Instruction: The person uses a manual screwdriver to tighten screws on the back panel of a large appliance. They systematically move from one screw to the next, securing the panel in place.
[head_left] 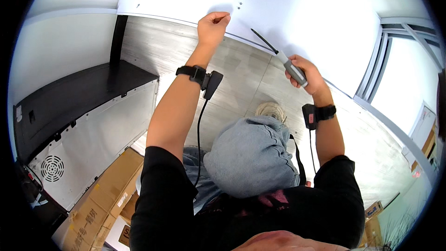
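White tabletop [320,23], biggest thing in view, fills the top; its near edge slants down to the R. Grey wood-look floor [246,72] shows below it. On the L, a metal cabinet [93,130] w/ black top panel & white side, round slotted vent low on it. Brown cardboard box [100,200] beside it, lower L. Bent leg in blue jeans [251,155] at ctr, pale shoe [271,110] just past the knee.

Screwdriver [284,60]: grey handle, thin black shaft, tilted w/ tip up-L, over the tabletop's near edge. R hand [302,73] has fingers wrapped round its handle. L hand [214,27] is at the same edge, thumb & fingertips pinched together; can't tell if anything's btwn them. Each wrist has a black strap w/ a small corded box [213,85]. Smallest: 3 screw-like metal bits [240,3] in a short row on the tabletop, near L fingertips, apart from the tip.
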A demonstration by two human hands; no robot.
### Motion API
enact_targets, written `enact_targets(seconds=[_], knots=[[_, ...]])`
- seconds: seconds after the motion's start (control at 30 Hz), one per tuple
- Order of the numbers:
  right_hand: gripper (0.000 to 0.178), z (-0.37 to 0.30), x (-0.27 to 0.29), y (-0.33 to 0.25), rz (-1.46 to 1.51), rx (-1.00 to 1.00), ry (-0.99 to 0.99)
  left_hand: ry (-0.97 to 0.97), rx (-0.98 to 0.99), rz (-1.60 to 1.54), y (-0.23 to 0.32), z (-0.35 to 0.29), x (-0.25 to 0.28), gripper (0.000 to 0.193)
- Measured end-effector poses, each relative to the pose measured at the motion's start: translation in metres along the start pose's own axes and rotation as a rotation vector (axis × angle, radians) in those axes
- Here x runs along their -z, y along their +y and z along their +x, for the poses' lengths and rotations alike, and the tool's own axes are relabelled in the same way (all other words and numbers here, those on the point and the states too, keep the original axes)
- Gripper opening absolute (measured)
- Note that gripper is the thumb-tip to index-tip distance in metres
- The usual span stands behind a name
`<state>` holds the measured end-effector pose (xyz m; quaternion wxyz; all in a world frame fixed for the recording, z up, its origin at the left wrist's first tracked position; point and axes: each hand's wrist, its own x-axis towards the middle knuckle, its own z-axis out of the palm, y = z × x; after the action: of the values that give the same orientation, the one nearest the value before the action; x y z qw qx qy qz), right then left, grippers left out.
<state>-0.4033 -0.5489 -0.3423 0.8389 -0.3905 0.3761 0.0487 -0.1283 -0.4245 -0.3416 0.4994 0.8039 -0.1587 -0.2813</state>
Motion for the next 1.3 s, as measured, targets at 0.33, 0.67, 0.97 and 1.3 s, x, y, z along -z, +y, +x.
enact_targets(seconds=[0.33, 0.67, 0.97, 1.3], knots=[[0.027, 0.013, 0.014, 0.011, 0.227, 0.012, -0.027, 0.140, -0.184, 0.339, -0.028, 0.032, -0.032, 0.014], [0.026, 0.018, 0.011, -0.013, 0.167, 0.006, -0.061, 0.133, -0.179, 0.291, -0.033, 0.022, -0.031, 0.027], [0.028, 0.031, -0.051, -0.064, -0.170, 0.100, -0.335, 0.130, 0.043, -0.249, 0.007, -0.061, 0.034, 0.020], [0.024, -0.062, -0.167, -0.120, -0.620, 0.158, -0.570, 0.182, -0.050, -0.637, 0.093, -0.196, 0.117, 0.035]])
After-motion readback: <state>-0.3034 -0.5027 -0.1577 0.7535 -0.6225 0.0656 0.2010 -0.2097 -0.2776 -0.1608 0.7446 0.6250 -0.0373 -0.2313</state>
